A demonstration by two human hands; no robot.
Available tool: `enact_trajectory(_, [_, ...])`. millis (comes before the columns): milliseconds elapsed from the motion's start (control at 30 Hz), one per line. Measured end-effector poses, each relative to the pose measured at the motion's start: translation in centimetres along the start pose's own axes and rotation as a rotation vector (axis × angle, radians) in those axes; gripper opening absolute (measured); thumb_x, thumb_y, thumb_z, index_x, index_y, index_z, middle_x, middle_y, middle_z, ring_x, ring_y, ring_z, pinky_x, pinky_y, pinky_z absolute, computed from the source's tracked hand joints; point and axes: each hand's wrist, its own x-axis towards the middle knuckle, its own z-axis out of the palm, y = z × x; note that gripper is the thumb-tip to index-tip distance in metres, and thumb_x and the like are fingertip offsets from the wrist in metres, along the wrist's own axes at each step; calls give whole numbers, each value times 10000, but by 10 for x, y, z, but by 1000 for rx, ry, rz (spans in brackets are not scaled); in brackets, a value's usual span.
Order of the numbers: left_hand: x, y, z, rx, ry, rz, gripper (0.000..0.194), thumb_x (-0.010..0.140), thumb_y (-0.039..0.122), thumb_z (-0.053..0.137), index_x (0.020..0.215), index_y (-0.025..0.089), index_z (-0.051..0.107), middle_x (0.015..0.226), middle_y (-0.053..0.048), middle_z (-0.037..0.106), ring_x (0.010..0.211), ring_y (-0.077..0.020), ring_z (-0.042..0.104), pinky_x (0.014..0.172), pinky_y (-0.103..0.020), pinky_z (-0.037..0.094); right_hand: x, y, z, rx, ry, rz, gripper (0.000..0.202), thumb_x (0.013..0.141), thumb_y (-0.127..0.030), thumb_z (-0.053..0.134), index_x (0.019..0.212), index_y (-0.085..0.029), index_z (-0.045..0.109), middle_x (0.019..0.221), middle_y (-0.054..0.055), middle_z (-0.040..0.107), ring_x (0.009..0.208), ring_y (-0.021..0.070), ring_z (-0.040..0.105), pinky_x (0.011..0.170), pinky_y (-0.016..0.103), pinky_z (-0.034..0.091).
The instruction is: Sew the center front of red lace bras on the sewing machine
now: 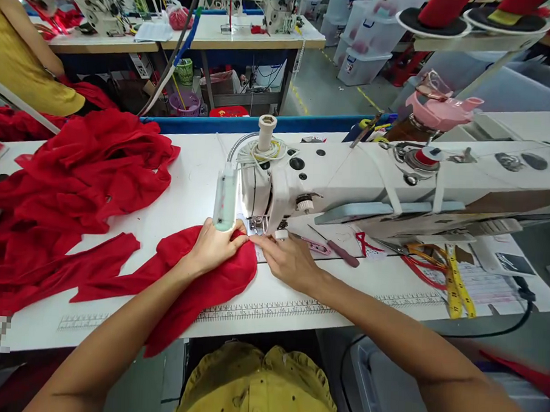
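A piece of red fabric (229, 274) lies under the needle end of a white sewing machine (275, 194) and hangs over the table's front edge. My left hand (214, 246) rests on top of it, thumb and fingers closed on the cloth just left of the presser foot (257, 224). From the other side my right hand (288, 261) pinches the fabric's edge, its fingertips almost meeting my left thumb. A ring-like white band sits on one right finger. The stitching spot itself is partly hidden by my fingers.
A heap of red fabric (89, 173) covers the table's left. Right of my hands lie a seam ripper or awl (339, 251), scissors (423, 255) and a yellow tape measure (456, 287). A pink-lidded jug (438, 110) stands behind the machine. A co-worker (30, 55) sits at upper left.
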Motion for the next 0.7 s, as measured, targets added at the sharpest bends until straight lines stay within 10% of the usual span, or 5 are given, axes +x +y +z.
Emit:
enact_trajectory(500, [-63,10,21,470,203,418,334,1001,130,436,1288,96,603,1376,-142,621,1252,-303,567,1137,-546,374,-1,1,5,-207,-75,-92,530,825,-23,533,1321,-186,624,720,62,608,816,249,527,703,374,334])
enact_trajectory(700, [-54,6,17,481,180,423,320,1013,163,439,1275,123,618,1351,-131,645,1198,-290,610,1178,-623,281,0,8,5,-186,220,-127,207,845,-59,547,800,-179,709,708,63,553,722,210,458,689,355,313])
